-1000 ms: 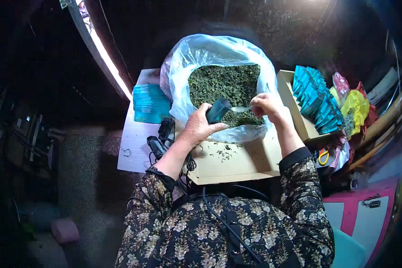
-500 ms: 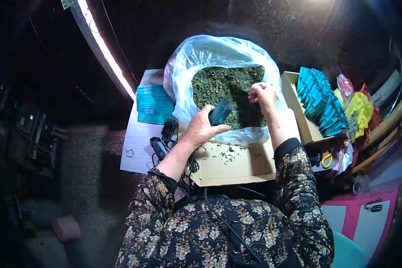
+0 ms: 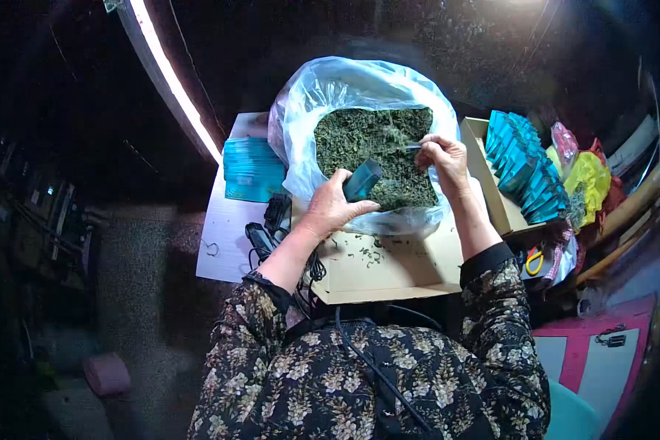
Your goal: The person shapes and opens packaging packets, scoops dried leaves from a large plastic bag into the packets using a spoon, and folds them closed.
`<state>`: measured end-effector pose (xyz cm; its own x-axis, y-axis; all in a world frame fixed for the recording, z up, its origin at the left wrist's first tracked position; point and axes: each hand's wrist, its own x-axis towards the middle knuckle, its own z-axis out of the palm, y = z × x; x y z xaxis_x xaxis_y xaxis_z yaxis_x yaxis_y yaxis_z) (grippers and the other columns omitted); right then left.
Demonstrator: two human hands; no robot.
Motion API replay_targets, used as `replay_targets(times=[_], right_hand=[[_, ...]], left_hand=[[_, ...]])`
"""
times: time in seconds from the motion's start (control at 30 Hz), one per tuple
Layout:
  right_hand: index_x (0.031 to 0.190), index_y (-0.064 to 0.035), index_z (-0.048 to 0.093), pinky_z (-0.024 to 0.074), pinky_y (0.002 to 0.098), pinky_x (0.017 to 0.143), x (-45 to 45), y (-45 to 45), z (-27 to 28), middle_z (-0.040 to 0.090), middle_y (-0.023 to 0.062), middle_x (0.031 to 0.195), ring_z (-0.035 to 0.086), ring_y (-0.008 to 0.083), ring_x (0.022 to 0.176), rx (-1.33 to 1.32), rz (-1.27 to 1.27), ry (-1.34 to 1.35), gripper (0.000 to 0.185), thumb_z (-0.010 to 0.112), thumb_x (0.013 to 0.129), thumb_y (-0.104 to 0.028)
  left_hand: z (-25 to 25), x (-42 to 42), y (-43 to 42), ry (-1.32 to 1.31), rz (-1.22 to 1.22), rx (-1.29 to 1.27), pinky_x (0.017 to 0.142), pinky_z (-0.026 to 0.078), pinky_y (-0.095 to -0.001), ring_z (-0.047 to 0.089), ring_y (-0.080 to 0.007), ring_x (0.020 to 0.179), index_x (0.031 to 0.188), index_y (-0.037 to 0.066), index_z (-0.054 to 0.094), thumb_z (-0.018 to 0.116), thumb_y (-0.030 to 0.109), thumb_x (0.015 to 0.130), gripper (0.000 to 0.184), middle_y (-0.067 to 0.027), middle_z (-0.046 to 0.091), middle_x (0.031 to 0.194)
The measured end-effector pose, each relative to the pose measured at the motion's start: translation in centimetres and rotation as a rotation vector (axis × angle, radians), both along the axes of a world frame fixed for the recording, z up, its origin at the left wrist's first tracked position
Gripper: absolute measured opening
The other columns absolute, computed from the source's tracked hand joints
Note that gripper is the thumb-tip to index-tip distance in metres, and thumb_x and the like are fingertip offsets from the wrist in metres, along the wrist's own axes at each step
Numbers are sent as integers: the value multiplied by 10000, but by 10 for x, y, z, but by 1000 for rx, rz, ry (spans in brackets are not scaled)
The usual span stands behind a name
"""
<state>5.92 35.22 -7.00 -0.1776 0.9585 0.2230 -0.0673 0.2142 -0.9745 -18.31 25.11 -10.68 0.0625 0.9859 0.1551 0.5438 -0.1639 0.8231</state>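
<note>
My left hand (image 3: 328,209) is closed around a small teal pouch (image 3: 363,180), tilted with its mouth toward the upper right. My right hand (image 3: 447,163) pinches a thin, pale, spoon-like tool (image 3: 413,146); its far end is blurred against the leaves. Both hands are over a large clear plastic bag (image 3: 301,103), its rim folded outward. Inside lie dark green dried leaves (image 3: 345,136), resembling tea. The bag sits in a shallow cardboard box (image 3: 396,275), where loose leaf bits are scattered near the front.
Flat teal pouches (image 3: 253,172) are stacked at the left. On the right, a cardboard box (image 3: 478,139) holds many puffed teal pouches (image 3: 524,169). Black cables and adapters (image 3: 271,220) lie beside my left forearm. Yellow-handled scissors (image 3: 535,262) and coloured bags (image 3: 592,180) are farther right.
My right hand has shifted slightly right and turned, and the pale tool now shows in its fingers. My left hand and the pouch have barely moved.
</note>
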Motion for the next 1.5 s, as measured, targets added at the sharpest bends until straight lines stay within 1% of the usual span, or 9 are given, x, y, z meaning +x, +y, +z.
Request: replay_targets(times=[0.47,0.57,0.7,0.87,1.0,1.1,1.17,1.3,1.5], right_hand=[[814,-23,643,469,245,514,0,-28,25,604,27,623,569,91,557,-52,287,-168,105,626,850,-120],[799,-32,622,482,300,528,-22,-33,55,610,50,633,588,157,544,405,285,-770,76,630,815,-105],[771,-31,603,490,353,558,-51,-45,76,615,84,645,615,250,578,796,456,-1098,39,608,790,-65],[698,-61,593,493,345,567,-63,-63,93,553,115,596,622,294,601,1184,314,-1037,54,614,736,-29],[738,-24,599,488,340,547,-31,-50,88,624,76,633,626,253,588,1074,-44,-971,103,579,834,-54],[773,-14,621,475,306,495,-5,-17,36,624,47,625,609,191,541,477,-83,-660,124,577,860,-90],[784,-2,637,460,277,459,4,-4,5,616,44,620,595,154,521,-185,74,-468,153,590,865,-124],[771,-11,639,472,283,452,-7,-6,-30,615,72,622,593,168,499,-414,139,-319,142,604,843,-129],[834,-22,638,508,288,477,-20,3,-47,633,98,685,612,178,539,-519,63,-215,104,586,844,-112]], left_hand=[[2,9,-1,100,16,-14,824,500,-432,642,-377,939,1129,13,507,854,462,629,756,-223,651,982],[4,10,-2,88,-14,-20,824,499,-431,642,-375,941,1131,18,507,854,452,632,747,-220,651,985],[4,11,1,31,-37,-19,818,500,-424,648,-360,937,1127,25,510,860,438,631,734,-212,654,985],[2,4,-1,-31,-2,-60,803,505,-412,656,-340,922,1116,22,516,866,446,622,739,-207,658,968],[2,3,-1,-27,13,-51,802,507,-412,658,-338,914,1115,14,518,865,465,613,759,-208,658,958],[-2,3,-1,-13,20,-16,802,507,-414,658,-338,909,1116,13,519,862,477,609,769,-208,658,955],[-9,3,0,2,22,26,804,508,-415,658,-337,906,1117,16,520,859,489,607,774,-208,657,955],[-10,3,-1,-20,30,17,803,487,-363,620,-236,884,1107,28,549,863,449,631,708,-127,641,958],[-7,3,-2,-50,40,-32,805,494,-380,632,-262,893,1108,23,544,860,469,624,730,-152,646,952]])
